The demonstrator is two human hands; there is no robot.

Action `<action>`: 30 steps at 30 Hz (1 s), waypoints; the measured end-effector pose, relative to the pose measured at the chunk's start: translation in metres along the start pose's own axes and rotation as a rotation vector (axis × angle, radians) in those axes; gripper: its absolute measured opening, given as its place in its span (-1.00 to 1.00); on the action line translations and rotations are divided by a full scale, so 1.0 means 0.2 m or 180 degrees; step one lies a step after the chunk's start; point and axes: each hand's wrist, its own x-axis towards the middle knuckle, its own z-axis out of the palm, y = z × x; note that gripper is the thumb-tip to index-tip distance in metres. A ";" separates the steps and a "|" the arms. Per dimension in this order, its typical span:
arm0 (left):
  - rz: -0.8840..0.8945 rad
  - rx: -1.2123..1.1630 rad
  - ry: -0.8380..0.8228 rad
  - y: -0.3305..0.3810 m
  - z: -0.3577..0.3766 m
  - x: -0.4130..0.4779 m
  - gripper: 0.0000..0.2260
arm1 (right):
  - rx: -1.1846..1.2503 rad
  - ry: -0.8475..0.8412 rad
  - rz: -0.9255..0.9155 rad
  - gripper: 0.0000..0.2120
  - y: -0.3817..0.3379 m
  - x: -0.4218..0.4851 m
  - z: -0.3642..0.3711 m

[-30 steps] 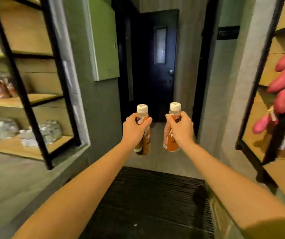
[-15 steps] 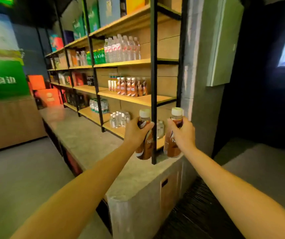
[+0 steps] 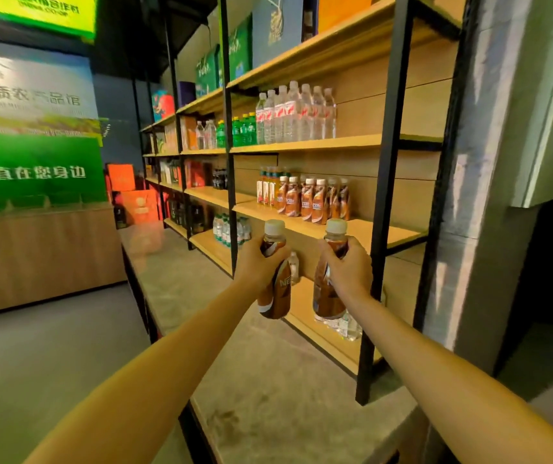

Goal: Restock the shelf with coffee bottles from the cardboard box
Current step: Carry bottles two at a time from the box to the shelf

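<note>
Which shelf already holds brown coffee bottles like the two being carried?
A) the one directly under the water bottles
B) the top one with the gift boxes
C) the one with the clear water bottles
A: the row of brown coffee bottles stands on the shelf one level below the clear water bottles.

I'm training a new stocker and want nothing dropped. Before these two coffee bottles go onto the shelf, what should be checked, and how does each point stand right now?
1. Left hand grips the left bottle: ok.
2. Right hand grips the right bottle: ok.
3. Caps on both bottles: ok.
4. Free room on the shelf board beside the coffee row: ok, bare to the row's right.
5. Bottles raised above that board: not ok, both are held lower, in front of it.
6. Right hand's clearance from the black upright: cannot tell.
</note>
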 end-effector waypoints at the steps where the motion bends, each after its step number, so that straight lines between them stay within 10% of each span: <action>1: -0.0015 -0.0049 -0.0035 -0.04 0.02 0.09 -0.82 | -0.0010 0.0016 0.0009 -0.69 0.02 0.08 0.04; 30: 0.1074 -0.0818 -0.2068 -0.68 0.74 2.15 -0.61 | -0.1034 0.2181 0.0391 -0.69 0.57 1.64 0.88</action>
